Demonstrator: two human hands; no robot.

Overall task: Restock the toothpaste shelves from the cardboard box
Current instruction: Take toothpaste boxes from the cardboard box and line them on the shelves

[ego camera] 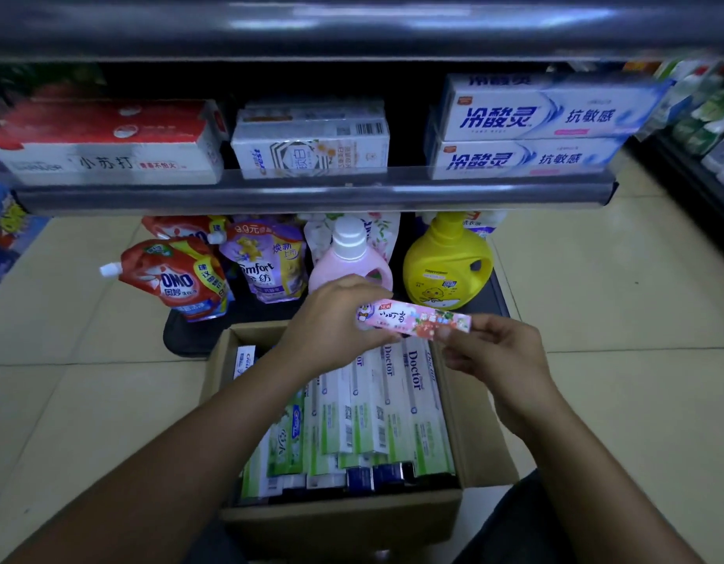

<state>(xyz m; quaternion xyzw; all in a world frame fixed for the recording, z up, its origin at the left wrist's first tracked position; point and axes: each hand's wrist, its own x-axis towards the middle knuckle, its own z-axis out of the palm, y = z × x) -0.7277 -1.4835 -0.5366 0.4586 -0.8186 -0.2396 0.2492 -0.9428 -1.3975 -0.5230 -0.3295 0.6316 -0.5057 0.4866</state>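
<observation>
Pink carton (413, 320), flowered, marked NEW, perhaps strawberries; we pinch its ends with left hand (332, 323) and right hand (496, 354).

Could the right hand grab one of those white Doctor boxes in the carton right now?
Probably, once freed: the cardboard box is open and the Doctor boxes lie uncovered just below the right hand. But that hand pinches the pink toothpaste box, which the left hand also holds.
</observation>
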